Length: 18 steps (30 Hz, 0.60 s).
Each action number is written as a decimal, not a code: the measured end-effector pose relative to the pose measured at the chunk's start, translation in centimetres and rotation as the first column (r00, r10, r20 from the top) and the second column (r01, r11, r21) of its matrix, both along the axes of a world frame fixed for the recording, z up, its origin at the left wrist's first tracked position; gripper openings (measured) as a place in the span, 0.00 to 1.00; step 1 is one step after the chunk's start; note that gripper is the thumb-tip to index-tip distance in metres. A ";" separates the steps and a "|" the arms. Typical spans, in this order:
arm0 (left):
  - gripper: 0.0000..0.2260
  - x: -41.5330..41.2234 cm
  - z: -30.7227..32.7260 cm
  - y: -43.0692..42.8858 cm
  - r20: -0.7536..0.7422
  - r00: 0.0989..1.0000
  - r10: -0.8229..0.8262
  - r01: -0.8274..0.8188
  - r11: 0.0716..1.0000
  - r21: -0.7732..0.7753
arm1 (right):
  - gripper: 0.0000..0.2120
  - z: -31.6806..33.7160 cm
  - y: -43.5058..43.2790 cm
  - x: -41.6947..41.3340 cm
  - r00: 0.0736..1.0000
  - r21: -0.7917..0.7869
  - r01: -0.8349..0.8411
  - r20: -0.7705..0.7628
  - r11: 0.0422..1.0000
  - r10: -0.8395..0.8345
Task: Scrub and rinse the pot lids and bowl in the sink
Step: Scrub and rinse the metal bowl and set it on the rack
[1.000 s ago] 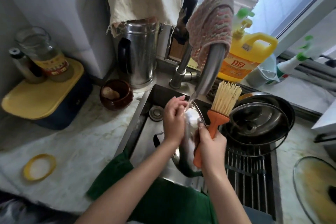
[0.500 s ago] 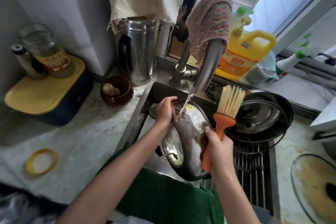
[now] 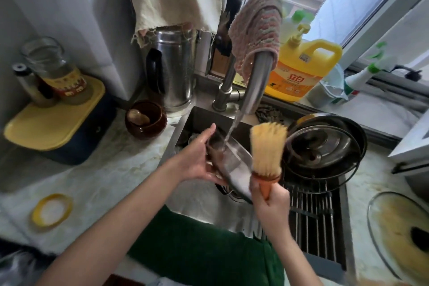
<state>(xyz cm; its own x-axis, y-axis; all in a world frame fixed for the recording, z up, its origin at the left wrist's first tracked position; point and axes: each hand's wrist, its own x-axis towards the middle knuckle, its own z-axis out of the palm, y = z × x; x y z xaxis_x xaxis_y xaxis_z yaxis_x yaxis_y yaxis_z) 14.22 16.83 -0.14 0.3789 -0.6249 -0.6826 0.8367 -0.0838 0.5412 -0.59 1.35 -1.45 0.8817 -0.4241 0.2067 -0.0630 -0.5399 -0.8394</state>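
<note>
Steel lid (image 3: 232,165) tilted over sink (image 3: 199,116), under faucet (image 3: 255,81) stream, long axis far-left to near-right. Left grip (image 3: 195,160) cradles its left edge, fingers curled beneath. Right grip (image 3: 271,206) wraps brush (image 3: 267,146) handle, bristles up, just right of lid's near end.

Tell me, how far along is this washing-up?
Seemingly done: the lids stacked in a pan on the rack. In hand: the left hand holds a steel lid tilted under the tap water, rinsing, while the right hand grips the brush, bristles up, off the lid. Probably left: the yellow-stained glass lid on the counter.
</note>
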 end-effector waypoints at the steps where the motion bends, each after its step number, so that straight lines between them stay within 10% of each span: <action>1: 0.33 0.2 0.1 1.0 -0.047 0.999 -0.021 0.020 0.999 -0.027 | 0.19 -0.4 0.1 -0.1 0.997 -0.145 -0.071 0.033 0.987 0.077; 4: 0.29 -0.4 -1.0 2.1 -0.099 0.994 -0.037 0.040 0.999 0.028 | 0.11 -0.3 0.8 -0.4 0.961 -0.380 -0.230 0.055 0.896 0.270; 10: 0.10 -2.5 -2.5 4.2 -0.115 0.982 0.147 -0.137 0.986 0.093 | 0.04 0.7 -0.6 -1.4 0.838 -0.263 -0.545 -0.183 0.796 0.513; 15: 0.13 -1.9 -1.0 5.8 0.047 0.979 0.199 -0.205 0.958 0.203 | 0.15 2.7 -4.1 0.7 0.932 -0.474 -0.285 -0.339 0.833 0.125; 18: 0.22 -1.7 0.2 5.8 0.113 0.978 0.178 -0.197 0.960 0.198 | 0.20 3.8 -4.3 3.5 0.784 -0.488 -0.471 -0.613 0.735 0.095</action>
